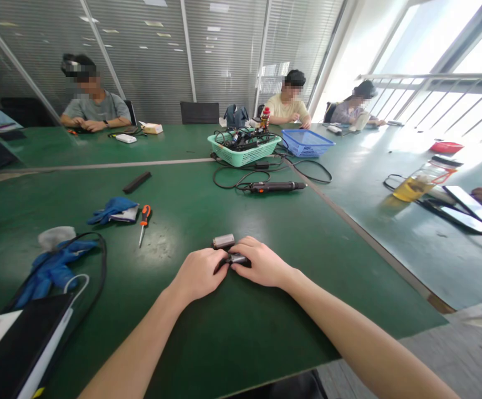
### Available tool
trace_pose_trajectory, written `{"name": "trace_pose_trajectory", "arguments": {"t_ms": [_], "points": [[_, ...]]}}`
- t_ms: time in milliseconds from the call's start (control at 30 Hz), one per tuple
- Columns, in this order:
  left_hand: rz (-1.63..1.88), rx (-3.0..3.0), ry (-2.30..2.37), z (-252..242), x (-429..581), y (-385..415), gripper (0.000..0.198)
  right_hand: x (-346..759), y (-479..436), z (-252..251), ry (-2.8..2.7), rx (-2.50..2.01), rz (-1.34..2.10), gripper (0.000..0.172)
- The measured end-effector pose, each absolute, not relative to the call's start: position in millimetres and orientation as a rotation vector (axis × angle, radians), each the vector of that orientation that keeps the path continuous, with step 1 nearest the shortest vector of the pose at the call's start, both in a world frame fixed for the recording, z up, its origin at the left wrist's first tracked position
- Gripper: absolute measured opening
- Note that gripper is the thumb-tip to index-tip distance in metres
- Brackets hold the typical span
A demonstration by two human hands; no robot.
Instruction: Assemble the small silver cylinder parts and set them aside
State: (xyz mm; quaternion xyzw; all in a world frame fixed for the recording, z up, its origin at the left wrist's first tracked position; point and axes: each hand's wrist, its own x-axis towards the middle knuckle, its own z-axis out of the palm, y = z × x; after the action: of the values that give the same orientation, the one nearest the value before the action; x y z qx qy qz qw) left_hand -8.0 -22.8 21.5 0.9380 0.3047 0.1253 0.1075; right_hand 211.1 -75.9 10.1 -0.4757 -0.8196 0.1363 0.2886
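Both my hands rest on the green table (232,327) close in front of me. My left hand (199,272) and my right hand (261,262) are closed from either side on a small dark and metallic cylindrical part (236,259) held between their fingertips. A second small grey metal cylinder (223,241) lies on the table just beyond my fingers, apart from them.
An orange-handled screwdriver (143,221) and blue gloves (110,209) lie to the left, more blue gloves (52,266) and a black cable nearer. A black power tool (274,187), a teal basket (244,149) and a blue basket (306,142) sit farther back. Three people sit at the far side.
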Motion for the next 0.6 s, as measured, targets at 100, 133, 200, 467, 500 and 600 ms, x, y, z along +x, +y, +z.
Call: {"name": "trace_pose_trajectory", "arguments": {"t_ms": [100,133,200,467,500,600], "points": [[0.378,2.767,0.881,21.1,-8.6,-22.5,0.008,209.8,-75.8,10.4,-2.185,-1.279,0.353,0.026],[0.381,2.768,0.880,20.7,-8.7,-22.3,0.008,209.4,-75.8,10.3,-2.184,-1.282,0.349,0.026],[0.384,2.770,0.879,19.6,-8.8,-21.8,0.009,208.8,-75.9,9.8,-2.182,-1.284,0.344,0.025],[0.381,2.775,0.876,16.8,-8.4,-20.5,0.011,208.5,-75.1,8.8,-2.177,-1.276,0.339,0.021],[0.379,2.777,0.878,16.1,-8.2,-20.5,0.011,208.6,-75.0,8.6,-2.179,-1.274,0.339,0.021],[0.375,2.780,0.881,13.6,-7.4,-20.5,0.011,209.0,-74.9,7.4,-2.186,-1.268,0.339,0.020]]}}
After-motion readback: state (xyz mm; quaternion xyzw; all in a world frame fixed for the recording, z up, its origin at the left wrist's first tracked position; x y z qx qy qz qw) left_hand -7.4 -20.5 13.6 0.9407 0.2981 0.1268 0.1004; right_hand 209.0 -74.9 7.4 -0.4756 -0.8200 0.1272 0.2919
